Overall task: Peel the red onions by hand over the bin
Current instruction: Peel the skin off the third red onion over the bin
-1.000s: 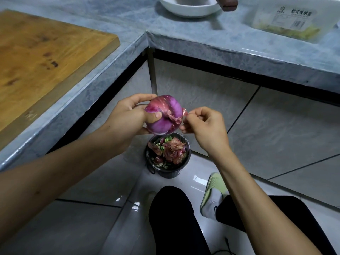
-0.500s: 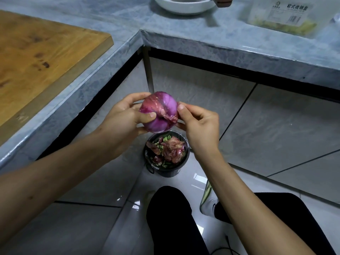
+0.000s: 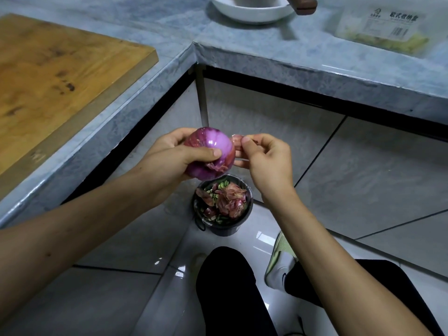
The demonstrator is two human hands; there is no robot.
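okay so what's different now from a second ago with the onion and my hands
The right hand has pulled back from the red onion again, pinching a torn strip of skin. The left hand has turned the onion, showing more glossy peeled surface. The bin of peels stays below.

One head cam, wide-angle, looks down close over hands (image 3: 264, 161) toward floor (image 3: 363, 170).

Up and to the left of my grip lay a wooden cutting board (image 3: 55, 76) on the grey marbled counter (image 3: 266, 52), which turned a corner just above it, while glossy pale floor tiles (image 3: 363, 175) spread below and to the right.
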